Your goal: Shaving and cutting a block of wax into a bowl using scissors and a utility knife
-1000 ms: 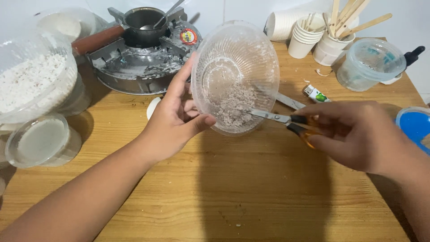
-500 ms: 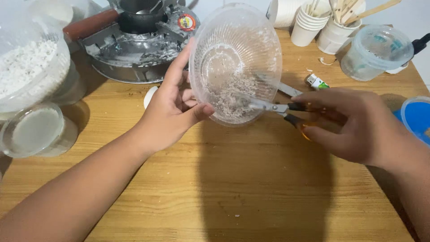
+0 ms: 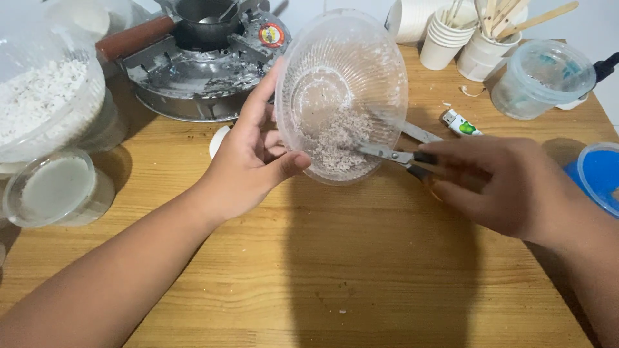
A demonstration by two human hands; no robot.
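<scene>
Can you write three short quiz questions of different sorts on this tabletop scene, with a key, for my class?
1. True or false: the left hand tilts a clear plastic bowl that has pale crumbs in it.
2. What does the right hand hold? A) a spoon B) scissors C) a lighter
3. Fill in: the blades of the scissors reach into the ____.

Key
1. True.
2. B. The small lighter lies on the wooden table beyond the hand.
3. Bowl, over the crumbs.
</scene>
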